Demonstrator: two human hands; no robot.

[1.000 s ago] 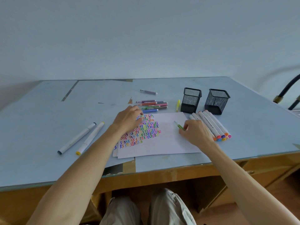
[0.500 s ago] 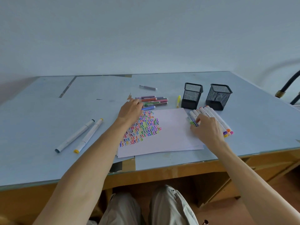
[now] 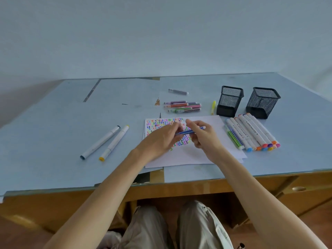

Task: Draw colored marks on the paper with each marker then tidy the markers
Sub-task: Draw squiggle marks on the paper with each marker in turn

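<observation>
I am holding a slim blue marker [image 3: 190,131] across both hands above the paper [image 3: 206,155]: my left hand [image 3: 161,139] is pinching its left end, and my right hand [image 3: 203,136] is curling its fingers round the barrel, the cap end poking out toward 2 o'clock. I judge I am about to uncap it for the next mark.

The upper left of the paper is already filling with rows of coloured squiggles [image 3: 161,124], so much of the drawing seems done; the lower half is staying blank. Tidying has not begun, as far as I can tell: both mesh cups [image 3: 230,101] at 1 o'clock look empty.

On the bench [image 3: 53,132], thin markers [image 3: 182,106] are lying at 12 o'clock, a row of thick white markers [image 3: 251,132] at 3 o'clock touching the paper's edge, and two more [image 3: 106,141] well apart at 9 o'clock. Nothing is blocking the paper.
</observation>
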